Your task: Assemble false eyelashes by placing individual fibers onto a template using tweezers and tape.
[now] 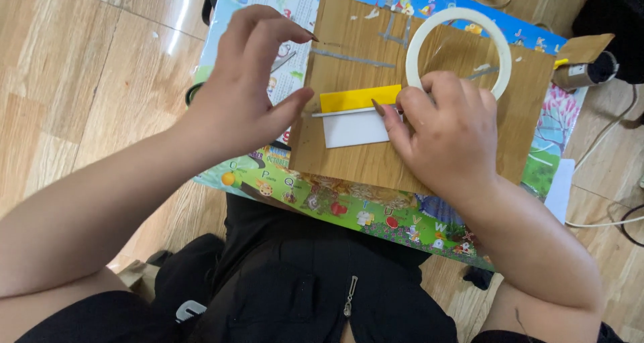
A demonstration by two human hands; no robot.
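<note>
Fingers (pixel 386 111) of both hands pinch tape across yellow card (pixel 359 97).

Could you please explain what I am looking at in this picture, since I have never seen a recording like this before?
There is no machine here: a camera worn on a person's head looks down at their two bare hands. A wooden board rests on a colourful picture mat over the lap. The left hand pinches the left end of a white strip lying across a yellow piece and a white piece. The right hand presses its other end. A white tape ring lies beside it on the board.
</note>
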